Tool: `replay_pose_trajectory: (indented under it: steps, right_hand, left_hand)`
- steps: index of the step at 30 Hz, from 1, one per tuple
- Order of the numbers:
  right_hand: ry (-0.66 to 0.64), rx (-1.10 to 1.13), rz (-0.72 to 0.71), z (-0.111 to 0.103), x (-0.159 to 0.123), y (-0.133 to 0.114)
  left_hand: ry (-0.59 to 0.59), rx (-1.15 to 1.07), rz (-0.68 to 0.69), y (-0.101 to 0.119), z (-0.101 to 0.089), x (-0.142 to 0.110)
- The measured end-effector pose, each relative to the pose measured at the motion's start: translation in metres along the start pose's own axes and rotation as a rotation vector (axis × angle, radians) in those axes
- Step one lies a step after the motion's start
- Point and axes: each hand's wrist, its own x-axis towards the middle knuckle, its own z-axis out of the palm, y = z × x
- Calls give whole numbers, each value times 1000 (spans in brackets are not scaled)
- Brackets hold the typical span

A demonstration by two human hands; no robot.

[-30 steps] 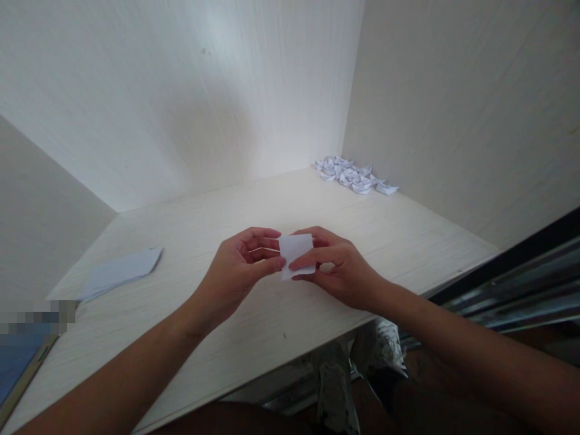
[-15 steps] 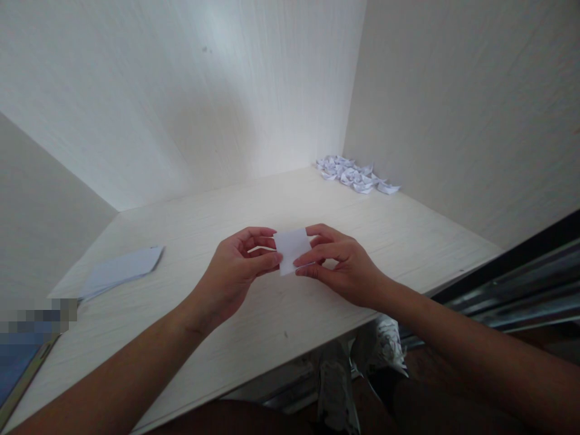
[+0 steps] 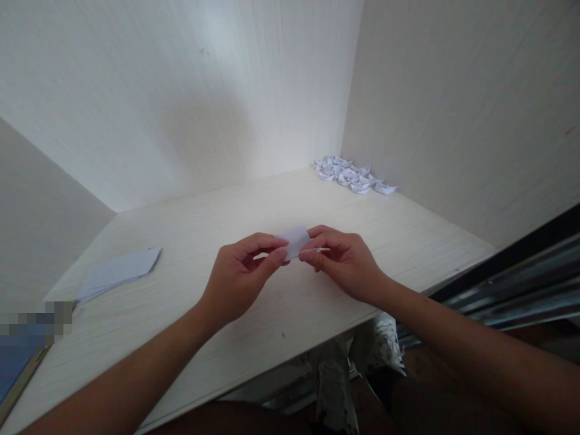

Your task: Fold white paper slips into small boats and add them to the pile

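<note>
A small piece of white paper (image 3: 296,239) is held just above the table, between both hands. My left hand (image 3: 247,269) pinches its left side with thumb and forefinger. On the other side, my right hand (image 3: 339,260) grips the right and lower edge, with the thumb in front. Part of the paper is hidden behind the fingertips, so its folds do not show fully.
A stack of white paper sheets (image 3: 120,272) lies at the left of the pale table (image 3: 217,208). Several folded white paper pieces (image 3: 356,177) are heaped in the far right corner. Pale panels (image 3: 417,109) close off the back and sides. At lower left is a blurred blue object (image 3: 18,362).
The paper now looks shorter from top to bottom and more tilted. My left fingers have closed further over its left edge, and my right fingers have shifted along its lower edge.
</note>
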Motion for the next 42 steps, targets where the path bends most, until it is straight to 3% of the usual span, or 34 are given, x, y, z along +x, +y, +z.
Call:
replay_pose_trajectory:
  steps: [10, 18, 31, 37, 42]
  right_hand:
    - [40, -14, 43, 3, 0, -5]
    - [31, 49, 93, 3, 2, -4]
    - [23, 130, 149, 2, 3, -4]
    - [43, 48, 129, 3, 2, -2]
    - [55, 0, 130, 5, 1, -4]
  left_hand:
    - [-34, 491, 490, -3, -5, 4]
    - [-13, 615, 648, -10, -10, 7]
    - [-33, 633, 672, -8, -10, 8]
    - [76, 445, 423, -8, 0, 2]
    - [94, 277, 249, -4, 8, -3]
